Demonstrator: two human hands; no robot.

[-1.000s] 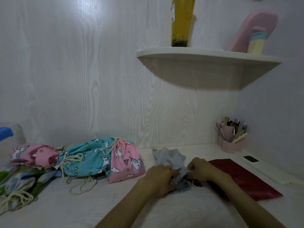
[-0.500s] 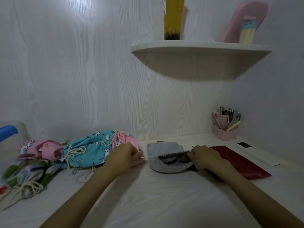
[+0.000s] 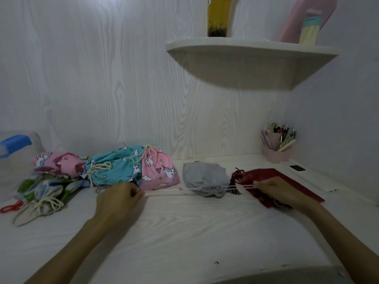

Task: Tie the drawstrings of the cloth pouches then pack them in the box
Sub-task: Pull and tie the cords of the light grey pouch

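Observation:
A grey cloth pouch (image 3: 205, 178) lies on the white desk, its mouth gathered at the near edge. Thin white drawstrings (image 3: 168, 191) run out of it to both sides, stretched taut. My left hand (image 3: 119, 198) pinches the left string end, well left of the pouch. My right hand (image 3: 274, 190) pinches the right string end and rests over a dark red pouch (image 3: 264, 177) with a tassel. A pink and turquoise unicorn-print pouch (image 3: 143, 167) lies tied at the left, beside a pile of other pouches (image 3: 47, 181).
A clear plastic box with a blue handle (image 3: 14, 143) stands at the far left. Red scissors (image 3: 10, 207) lie near the left edge. A pink pen holder (image 3: 277, 148) stands back right under a corner shelf (image 3: 252, 52). A small black item (image 3: 297, 168) lies by the right wall.
My hands have moved apart, left hand going left and right hand going right, pulling the drawstrings out. The grey pouch's mouth went from open to gathered.

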